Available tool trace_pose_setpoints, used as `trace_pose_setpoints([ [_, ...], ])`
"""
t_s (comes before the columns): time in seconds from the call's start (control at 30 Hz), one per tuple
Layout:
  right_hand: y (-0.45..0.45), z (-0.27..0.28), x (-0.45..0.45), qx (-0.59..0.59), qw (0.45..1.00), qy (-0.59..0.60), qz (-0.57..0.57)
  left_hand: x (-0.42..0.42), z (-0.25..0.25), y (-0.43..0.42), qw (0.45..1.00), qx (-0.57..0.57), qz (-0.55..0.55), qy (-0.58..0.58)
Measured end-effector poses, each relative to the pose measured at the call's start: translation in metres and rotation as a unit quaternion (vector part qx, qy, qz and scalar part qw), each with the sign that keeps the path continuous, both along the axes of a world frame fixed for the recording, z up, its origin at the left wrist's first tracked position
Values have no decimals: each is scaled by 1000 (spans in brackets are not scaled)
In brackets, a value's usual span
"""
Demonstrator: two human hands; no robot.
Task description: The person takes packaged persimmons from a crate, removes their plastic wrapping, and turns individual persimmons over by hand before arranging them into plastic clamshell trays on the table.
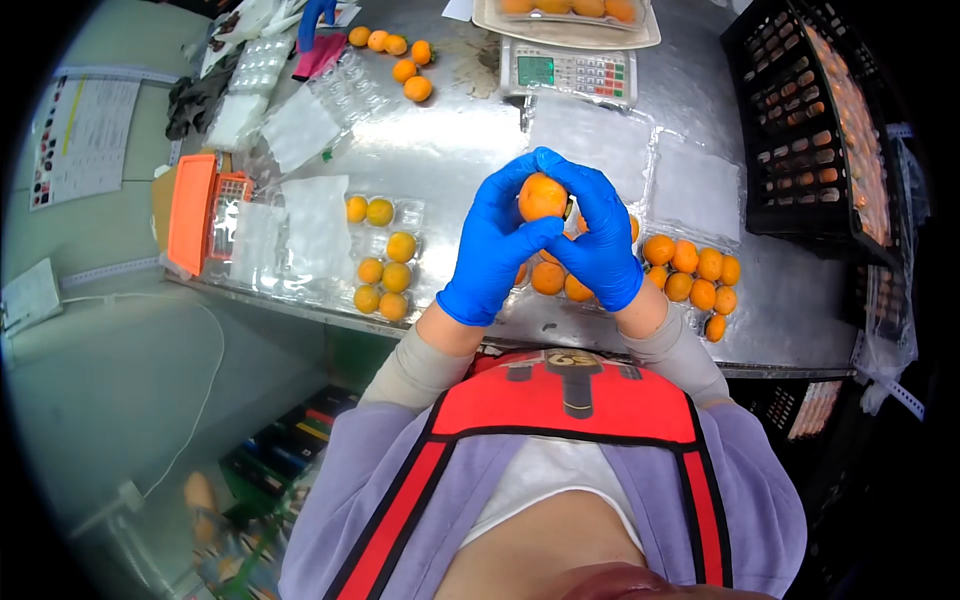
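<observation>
Both my hands wear blue gloves and are raised over the metal table (pixel 440 150). My left hand (pixel 495 240) and my right hand (pixel 600 235) are closed around one orange fruit (pixel 543 198), fingertips meeting at its far side and thumbs at its near side. Below and partly hidden by my hands lie several more orange fruits (pixel 548 278). To the right, a group of fruits (pixel 684 256) sits near the table's front edge. On the left, several fruits (pixel 397 277) rest in a clear plastic tray (pixel 412 212).
A digital scale (pixel 570 72) bearing a tray of fruit stands at the back. Black crates (pixel 795 150) rise at the right. An orange basket (pixel 190 212) and clear trays (pixel 270 235) lie left. Loose fruits (pixel 404 70) sit farther back, near a blue-gloved hand (pixel 316 18).
</observation>
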State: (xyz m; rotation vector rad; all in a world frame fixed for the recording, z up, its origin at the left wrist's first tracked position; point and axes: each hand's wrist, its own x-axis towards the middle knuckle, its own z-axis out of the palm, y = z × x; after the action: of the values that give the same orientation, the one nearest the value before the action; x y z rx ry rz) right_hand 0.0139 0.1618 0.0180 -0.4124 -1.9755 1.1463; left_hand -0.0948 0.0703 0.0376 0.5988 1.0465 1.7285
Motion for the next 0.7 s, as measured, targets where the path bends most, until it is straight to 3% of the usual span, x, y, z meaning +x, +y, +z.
trace_pose_setpoints([
  [0.13,-1,-5,-3,14,999,29,-23,4,0,1,994,15,38,100],
  [0.4,-11,-1,-6,-16,998,53,3,-8,1,8,991,-38,94,86],
  [0.57,-13,-7,-6,-146,985,67,55,-27,1,9,988,-69,105,90],
  [0.7,-14,-4,-5,-152,984,56,70,-40,-2,3,978,-68,153,128],
])
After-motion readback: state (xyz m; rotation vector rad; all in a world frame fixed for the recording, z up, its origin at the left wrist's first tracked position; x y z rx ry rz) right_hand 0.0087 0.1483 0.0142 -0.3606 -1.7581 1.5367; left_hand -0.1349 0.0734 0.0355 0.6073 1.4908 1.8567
